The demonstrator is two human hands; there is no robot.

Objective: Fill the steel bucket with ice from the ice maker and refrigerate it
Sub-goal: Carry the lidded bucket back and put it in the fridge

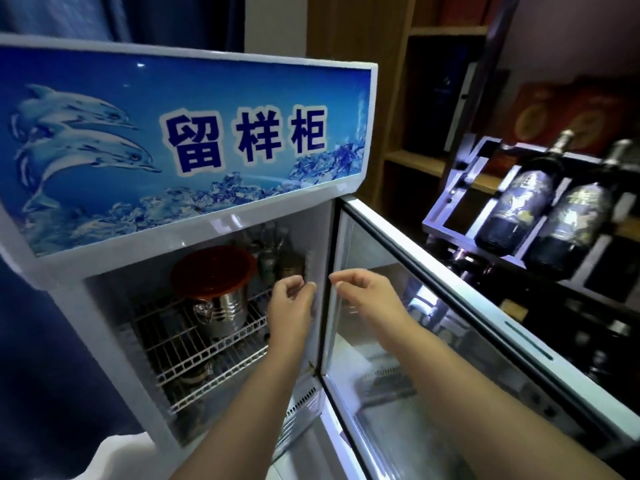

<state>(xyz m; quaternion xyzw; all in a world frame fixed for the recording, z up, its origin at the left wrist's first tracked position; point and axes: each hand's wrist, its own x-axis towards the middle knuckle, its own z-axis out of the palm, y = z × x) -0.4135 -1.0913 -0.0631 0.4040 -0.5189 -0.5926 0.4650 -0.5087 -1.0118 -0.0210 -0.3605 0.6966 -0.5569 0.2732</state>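
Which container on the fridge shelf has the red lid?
The large steel bucket at front left of the wire shelf; the smaller bottles behind it, to the right, show none.

Head-worn wide-angle view, forward and downward, near the fridge (207, 227)

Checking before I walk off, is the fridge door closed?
No, the glass door stands swung open, with the steel bucket sitting on the wire shelf inside.

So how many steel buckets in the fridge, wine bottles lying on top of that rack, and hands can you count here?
Steel bucket: 1
Wine bottles: 2
Hands: 2, the left hand and the right hand
Total: 5
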